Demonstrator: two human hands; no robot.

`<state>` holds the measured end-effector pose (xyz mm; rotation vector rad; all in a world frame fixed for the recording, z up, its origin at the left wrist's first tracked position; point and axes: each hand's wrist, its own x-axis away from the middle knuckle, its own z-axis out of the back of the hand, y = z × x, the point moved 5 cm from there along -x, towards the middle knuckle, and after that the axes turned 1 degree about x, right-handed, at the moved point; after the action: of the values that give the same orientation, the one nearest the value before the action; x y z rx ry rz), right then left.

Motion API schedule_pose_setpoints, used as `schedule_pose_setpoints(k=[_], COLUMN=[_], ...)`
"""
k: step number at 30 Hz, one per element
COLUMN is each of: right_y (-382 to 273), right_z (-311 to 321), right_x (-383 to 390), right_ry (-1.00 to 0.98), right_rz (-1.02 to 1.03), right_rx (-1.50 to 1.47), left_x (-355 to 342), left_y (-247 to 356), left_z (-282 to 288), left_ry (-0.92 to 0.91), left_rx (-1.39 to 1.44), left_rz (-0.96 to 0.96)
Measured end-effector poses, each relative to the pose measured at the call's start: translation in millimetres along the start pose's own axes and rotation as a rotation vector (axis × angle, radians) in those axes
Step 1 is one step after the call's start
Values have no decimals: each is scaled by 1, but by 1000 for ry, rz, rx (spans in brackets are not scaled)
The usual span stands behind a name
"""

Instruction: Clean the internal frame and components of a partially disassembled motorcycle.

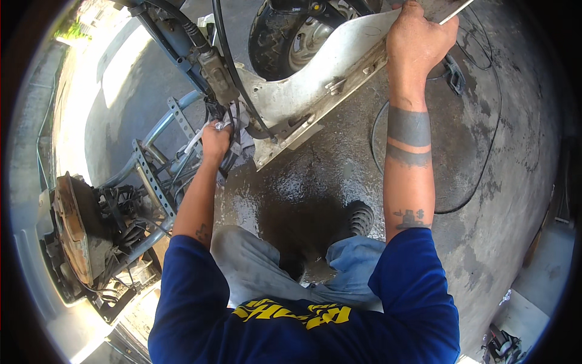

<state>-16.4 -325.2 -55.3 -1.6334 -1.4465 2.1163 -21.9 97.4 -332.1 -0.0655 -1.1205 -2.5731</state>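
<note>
The white panel (pixel 348 57), a smooth, scuffed sheet with a scooped upper edge and a straight, bolted lower flange, lies at 12 to 1 o'clock. The right grip (pixel 417 45) is clamped on its upper end, so the panel runs from there toward 8 o'clock. At 10 o'clock, the left grip (pixel 215 142) curls beside rubbery cables and a crumpled pale cloth (pixel 244 134); I cannot tell what it clasps. Beyond sit a treaded tyre (pixel 267 45) at 12, perforated metal strips (pixel 151 182) at 9, and wet concrete floor (pixel 479 242).
</note>
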Motion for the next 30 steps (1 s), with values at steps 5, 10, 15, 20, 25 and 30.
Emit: schedule_pose_setpoints(k=[5, 10, 15, 20, 25, 30], right_y=[13, 2, -2, 5, -15, -1], right_z=[3, -6, -2, 8, -8, 4], right_x=[0, 0, -2, 5, 4, 4], right_ry=[79, 67, 85, 50, 64, 110], right_rz=[-27, -12, -98, -123, -120, -124], right_rx=[51, 64, -90, -7, -45, 0], left_x=[28, -6, 7, 12, 2, 40], left_y=[-14, -18, -34, -7, -23, 7], left_z=[-11, -8, -1, -9, 5, 3], left_ry=[-27, 289, 30, -191, 313, -69], left_rx=[-232, -1, -177, -365, -214, -502], left_rz=[-44, 51, 49, -75, -274, -451])
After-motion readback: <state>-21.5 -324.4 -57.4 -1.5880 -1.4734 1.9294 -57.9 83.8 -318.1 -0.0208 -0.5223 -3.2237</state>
